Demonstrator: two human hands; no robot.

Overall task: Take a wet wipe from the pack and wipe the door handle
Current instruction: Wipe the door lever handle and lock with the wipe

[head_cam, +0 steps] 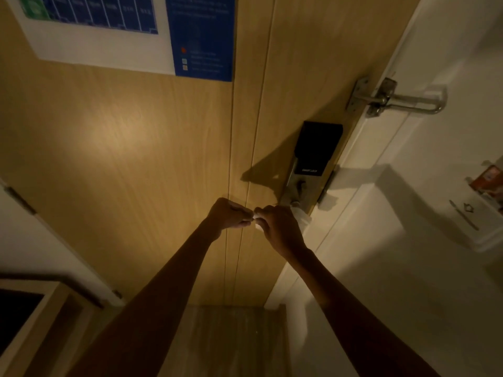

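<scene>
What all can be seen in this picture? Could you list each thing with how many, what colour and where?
Door: one, light wood, fills the middle.
Notice: one, white and blue, upper left of the door.
Smart lock: one, black, right edge of the door.
Door handle: one, metal, below the lock, partly hidden by the right hand.
Swing latch: one, silver, above the lock, spanning the door and frame.
Wall: one, white, right.
Card holder: one, orange item in it, far right on the wall.
Wet wipe: one, white, between the hands by the handle.
Left hand: one, closed on the wipe.
Right hand: one, closed on the wipe.
</scene>
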